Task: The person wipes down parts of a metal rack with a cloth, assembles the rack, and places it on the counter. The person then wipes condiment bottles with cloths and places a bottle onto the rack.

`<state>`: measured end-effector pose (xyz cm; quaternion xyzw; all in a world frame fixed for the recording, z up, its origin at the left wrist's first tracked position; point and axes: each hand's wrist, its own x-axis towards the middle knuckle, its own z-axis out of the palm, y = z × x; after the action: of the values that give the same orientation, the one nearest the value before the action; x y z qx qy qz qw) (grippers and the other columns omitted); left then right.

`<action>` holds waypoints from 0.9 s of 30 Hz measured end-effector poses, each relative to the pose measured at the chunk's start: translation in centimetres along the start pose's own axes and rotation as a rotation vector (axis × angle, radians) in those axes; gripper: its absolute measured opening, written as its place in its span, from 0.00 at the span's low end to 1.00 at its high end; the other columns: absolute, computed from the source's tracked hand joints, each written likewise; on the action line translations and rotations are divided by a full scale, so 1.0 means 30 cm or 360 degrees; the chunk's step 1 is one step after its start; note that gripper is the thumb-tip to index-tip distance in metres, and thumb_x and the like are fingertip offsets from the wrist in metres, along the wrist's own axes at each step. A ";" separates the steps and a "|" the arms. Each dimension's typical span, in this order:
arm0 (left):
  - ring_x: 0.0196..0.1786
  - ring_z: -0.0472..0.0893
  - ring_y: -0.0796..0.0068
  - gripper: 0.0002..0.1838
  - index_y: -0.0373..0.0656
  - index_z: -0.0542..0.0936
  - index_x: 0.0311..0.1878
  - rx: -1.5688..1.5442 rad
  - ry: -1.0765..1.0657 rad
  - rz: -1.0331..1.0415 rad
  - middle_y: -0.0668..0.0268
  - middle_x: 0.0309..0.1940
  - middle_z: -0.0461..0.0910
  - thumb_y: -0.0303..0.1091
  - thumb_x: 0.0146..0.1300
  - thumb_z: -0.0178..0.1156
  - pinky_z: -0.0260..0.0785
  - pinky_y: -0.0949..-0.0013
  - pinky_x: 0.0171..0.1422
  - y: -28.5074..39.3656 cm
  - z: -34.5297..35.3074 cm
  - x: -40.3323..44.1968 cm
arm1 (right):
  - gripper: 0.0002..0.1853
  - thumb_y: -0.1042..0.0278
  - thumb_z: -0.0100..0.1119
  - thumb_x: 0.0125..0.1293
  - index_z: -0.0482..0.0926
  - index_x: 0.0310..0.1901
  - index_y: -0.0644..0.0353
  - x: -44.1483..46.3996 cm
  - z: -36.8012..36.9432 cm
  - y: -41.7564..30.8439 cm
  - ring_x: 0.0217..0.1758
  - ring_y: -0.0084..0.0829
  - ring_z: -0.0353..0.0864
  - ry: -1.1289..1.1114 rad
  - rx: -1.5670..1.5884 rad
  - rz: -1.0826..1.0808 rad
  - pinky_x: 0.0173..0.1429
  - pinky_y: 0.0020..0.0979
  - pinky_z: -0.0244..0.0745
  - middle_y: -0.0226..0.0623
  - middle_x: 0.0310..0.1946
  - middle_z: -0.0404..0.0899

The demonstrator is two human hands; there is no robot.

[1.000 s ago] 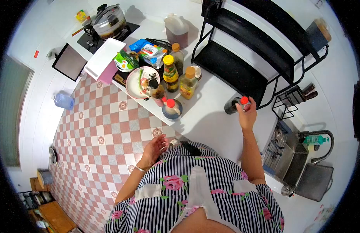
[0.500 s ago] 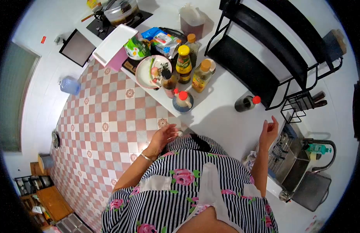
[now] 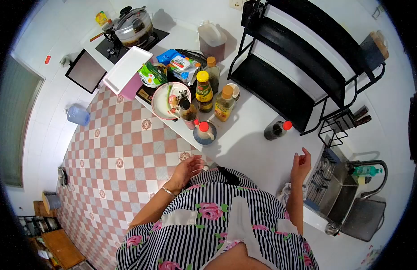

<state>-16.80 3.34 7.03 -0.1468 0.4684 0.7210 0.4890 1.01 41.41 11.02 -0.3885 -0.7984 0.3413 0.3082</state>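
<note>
My left hand (image 3: 188,169) hangs in front of my waist, fingers loosely apart and nothing in it. My right hand (image 3: 301,163) is raised over the counter's right part, empty, with its fingers apart. Nearest to it stands a dark bottle with a red cap (image 3: 276,130), not touched. Closest to my left hand is a jug with a red cap (image 3: 205,133) at the counter edge. Behind that jug are a black-capped bottle (image 3: 188,113), a yellow-capped bottle (image 3: 204,92), an orange-capped bottle (image 3: 224,104) and a bowl with scallion (image 3: 161,102).
A black rack (image 3: 271,91) stands at the back of the counter (image 3: 249,155). To the right are a knife holder (image 3: 336,126) and a sink (image 3: 338,191). A pot (image 3: 134,29), a pink box with a white lid (image 3: 127,72) and food packages (image 3: 183,67) are at the upper left.
My right hand has let go of the red-capped dark bottle and drawn back toward me. The bottle stays on the counter. My left hand is nearly unmoved; the view has shifted.
</note>
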 end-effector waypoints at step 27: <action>0.47 0.76 0.76 0.20 0.46 0.72 0.57 0.0061 0.0032 -0.0021 0.69 0.45 0.77 0.47 0.69 0.47 0.67 0.71 0.56 -0.022 0.009 -0.018 | 0.17 0.71 0.60 0.61 0.75 0.52 0.61 -0.083 -0.003 0.021 0.25 0.22 0.65 -0.0263 -0.0081 0.0009 0.31 0.27 0.65 0.30 0.21 0.68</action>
<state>-15.92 3.31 7.19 -0.1478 0.4862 0.7071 0.4917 2.59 39.66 10.01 -0.3689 -0.8285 0.3527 0.2304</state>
